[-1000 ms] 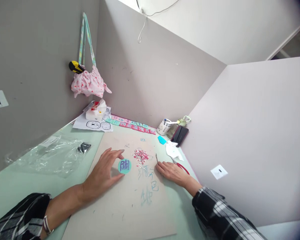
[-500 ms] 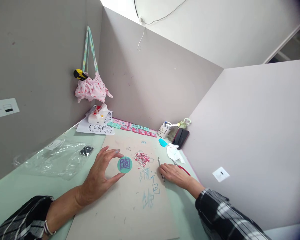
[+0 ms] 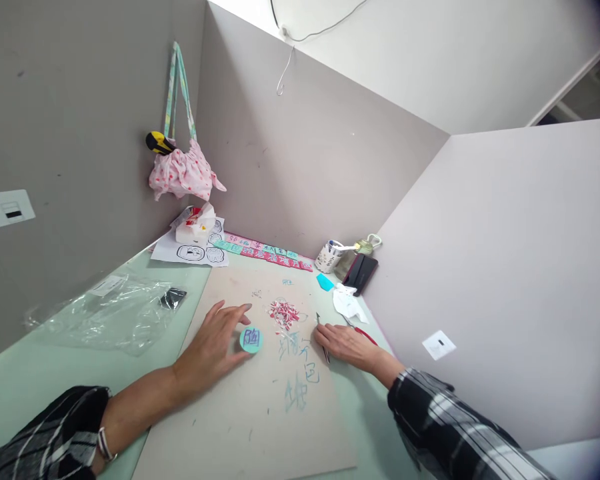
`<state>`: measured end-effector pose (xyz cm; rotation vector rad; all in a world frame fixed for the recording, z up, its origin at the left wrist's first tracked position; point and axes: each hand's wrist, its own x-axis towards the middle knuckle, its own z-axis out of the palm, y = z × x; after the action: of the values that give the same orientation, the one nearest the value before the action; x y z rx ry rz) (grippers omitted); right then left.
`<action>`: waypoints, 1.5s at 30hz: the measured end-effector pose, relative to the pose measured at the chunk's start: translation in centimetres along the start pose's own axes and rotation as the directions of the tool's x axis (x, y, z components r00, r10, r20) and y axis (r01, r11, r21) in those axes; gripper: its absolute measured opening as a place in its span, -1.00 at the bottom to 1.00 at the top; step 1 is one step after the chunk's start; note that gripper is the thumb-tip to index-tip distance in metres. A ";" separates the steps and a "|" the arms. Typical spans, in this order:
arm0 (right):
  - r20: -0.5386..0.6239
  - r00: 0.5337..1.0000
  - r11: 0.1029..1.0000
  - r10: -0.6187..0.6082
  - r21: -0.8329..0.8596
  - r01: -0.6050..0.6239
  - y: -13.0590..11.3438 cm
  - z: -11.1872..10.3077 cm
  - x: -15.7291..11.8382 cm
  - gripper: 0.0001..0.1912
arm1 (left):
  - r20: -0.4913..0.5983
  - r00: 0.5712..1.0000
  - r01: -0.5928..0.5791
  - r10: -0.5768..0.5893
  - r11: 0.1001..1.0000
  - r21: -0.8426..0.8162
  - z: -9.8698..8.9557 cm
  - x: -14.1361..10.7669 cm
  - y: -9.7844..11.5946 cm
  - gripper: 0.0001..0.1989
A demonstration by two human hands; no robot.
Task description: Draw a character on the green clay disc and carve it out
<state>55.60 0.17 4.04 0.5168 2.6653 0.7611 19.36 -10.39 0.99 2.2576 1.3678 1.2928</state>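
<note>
My left hand (image 3: 213, 343) is curved around a round turquoise disc (image 3: 251, 341) marked with a purple character. The thumb and a finger are at the disc's edges, while the index finger is lifted off it. The disc is low over or on a beige board (image 3: 240, 427); I cannot tell whether it rests there. To the right, my right hand (image 3: 345, 343) has its fingers closed over a slim metal craft knife (image 3: 326, 353) at the board's edge, pointed end away from me. Red and white shavings (image 3: 284, 315) lie heaped on the board between the hands.
Red-handled scissors (image 3: 366, 335), a crumpled tissue (image 3: 347, 303), a phone (image 3: 363, 273) and a pen cup (image 3: 327, 257) stand or lie at the right. A clear plastic bag (image 3: 125, 320) lies left. Behind the board are lettered strips (image 3: 270, 255) and a printed sheet (image 3: 190, 255).
My left hand has lowered the disc from its raised hold towards the board and slightly right, and the index finger has come off it. The right hand stays nearly where it was.
</note>
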 end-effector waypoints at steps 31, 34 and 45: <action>0.490 0.470 -0.595 0.734 0.798 0.099 -10.0 -8.7 11.1 -0.66 | 0.300 0.952 0.082 -0.064 0.996 -0.048 1.7 0.4 -3.5 -0.23; 0.493 0.510 -0.608 0.705 0.790 0.076 -9.8 -8.6 10.9 -0.70 | 0.256 0.965 0.077 -0.063 0.996 -0.045 2.1 0.1 -3.5 -0.20; 0.309 0.534 -0.376 0.787 0.926 0.018 -10.5 -8.2 10.5 -0.70 | 0.287 0.955 0.088 -0.078 0.996 -0.020 2.3 0.9 -3.2 -0.44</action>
<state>40.39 -7.31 2.63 2.2038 2.7293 -1.9254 19.27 -7.38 -1.66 2.2326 1.3102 0.9106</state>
